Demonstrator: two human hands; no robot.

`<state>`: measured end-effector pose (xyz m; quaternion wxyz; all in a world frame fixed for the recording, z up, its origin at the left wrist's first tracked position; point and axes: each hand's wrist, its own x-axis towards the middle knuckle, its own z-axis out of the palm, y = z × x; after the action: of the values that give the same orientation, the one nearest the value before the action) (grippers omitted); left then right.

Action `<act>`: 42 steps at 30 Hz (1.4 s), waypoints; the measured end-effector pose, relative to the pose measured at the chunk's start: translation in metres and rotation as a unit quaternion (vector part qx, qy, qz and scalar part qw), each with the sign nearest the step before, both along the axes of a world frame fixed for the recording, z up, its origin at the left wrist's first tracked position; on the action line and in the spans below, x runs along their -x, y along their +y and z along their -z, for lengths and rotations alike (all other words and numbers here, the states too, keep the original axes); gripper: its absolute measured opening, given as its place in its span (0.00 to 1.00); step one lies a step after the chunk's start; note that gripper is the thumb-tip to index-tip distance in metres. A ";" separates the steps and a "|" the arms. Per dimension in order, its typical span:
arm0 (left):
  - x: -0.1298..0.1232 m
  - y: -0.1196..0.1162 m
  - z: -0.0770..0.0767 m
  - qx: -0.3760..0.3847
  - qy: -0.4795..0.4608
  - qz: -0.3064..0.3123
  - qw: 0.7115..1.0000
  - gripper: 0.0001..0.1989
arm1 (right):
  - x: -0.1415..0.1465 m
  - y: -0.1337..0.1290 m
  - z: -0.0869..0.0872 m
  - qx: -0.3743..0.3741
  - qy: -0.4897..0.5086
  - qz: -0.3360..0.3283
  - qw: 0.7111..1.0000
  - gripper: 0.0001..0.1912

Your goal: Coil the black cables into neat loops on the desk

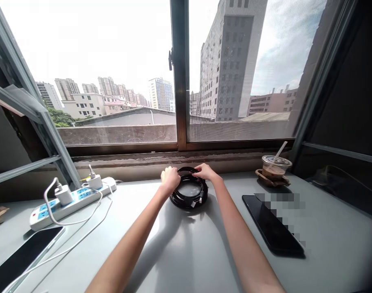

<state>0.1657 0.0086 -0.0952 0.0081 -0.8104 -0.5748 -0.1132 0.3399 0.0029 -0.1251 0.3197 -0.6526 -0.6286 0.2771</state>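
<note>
A coiled black cable with light metal connector ends at its front is on the grey-white tabletop. My left hand grips the coil at its upper left, fingers curled round it. At the upper right of the coil, my right hand pinches the cable between thumb and fingers. The back of the coil looks slightly raised between both hands. Some of the fingertips are hidden behind the cable.
To the left lie a white power strip with chargers, loose white cords and a phone. On the right are a black phone and an iced drink cup in a brown holder. A window stands behind the table.
</note>
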 end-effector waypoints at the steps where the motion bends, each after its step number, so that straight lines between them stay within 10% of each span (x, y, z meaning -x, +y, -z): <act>1: 0.001 0.001 -0.002 0.003 -0.003 0.002 1.000 0.18 | -0.001 -0.001 -0.001 0.010 0.002 -0.001 1.000 0.13; 13: 0.004 0.016 0.028 0.094 0.029 0.025 0.995 0.19 | -0.005 0.001 0.007 -0.043 -0.011 0.069 0.997 0.17; 25: 0.019 0.038 0.010 0.119 -0.015 0.000 0.993 0.24 | -0.004 0.025 0.040 -0.124 0.095 0.083 0.984 0.14; 30: 0.049 0.050 0.033 0.053 -0.031 -0.103 0.993 0.27 | -0.024 0.021 0.053 -0.124 0.104 0.182 0.970 0.16; 42: 0.061 0.063 0.069 -0.004 0.011 -0.112 0.994 0.20 | -0.024 0.015 0.063 -0.062 0.056 0.249 0.965 0.15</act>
<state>0.1050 0.0714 -0.1640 0.0307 -0.7423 -0.6611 -0.1047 0.3641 0.0175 -0.1883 0.4529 -0.7509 -0.4436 0.1851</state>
